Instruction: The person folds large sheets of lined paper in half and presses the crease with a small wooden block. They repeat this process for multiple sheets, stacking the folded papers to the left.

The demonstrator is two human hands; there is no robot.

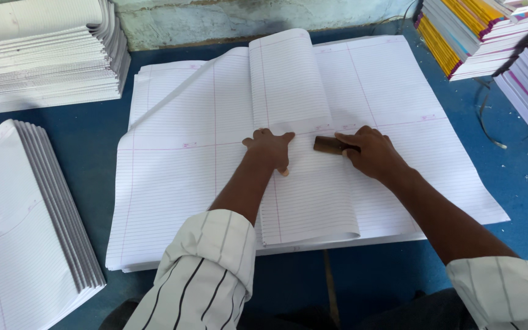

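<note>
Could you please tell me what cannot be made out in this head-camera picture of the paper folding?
- Brown tool: its far end is hidden inside the right hand.
- Paper under the left hand: covered by the palm.
- Notebook stacks: cut off by the right edge.
- Small pink marks on the ruled sheets: too small to read.

left hand (270, 148) flat, right hand (371, 151) curled

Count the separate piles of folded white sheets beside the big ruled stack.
2: one pile at the far left corner, one pile at the near left; others may lie out of view.
</note>
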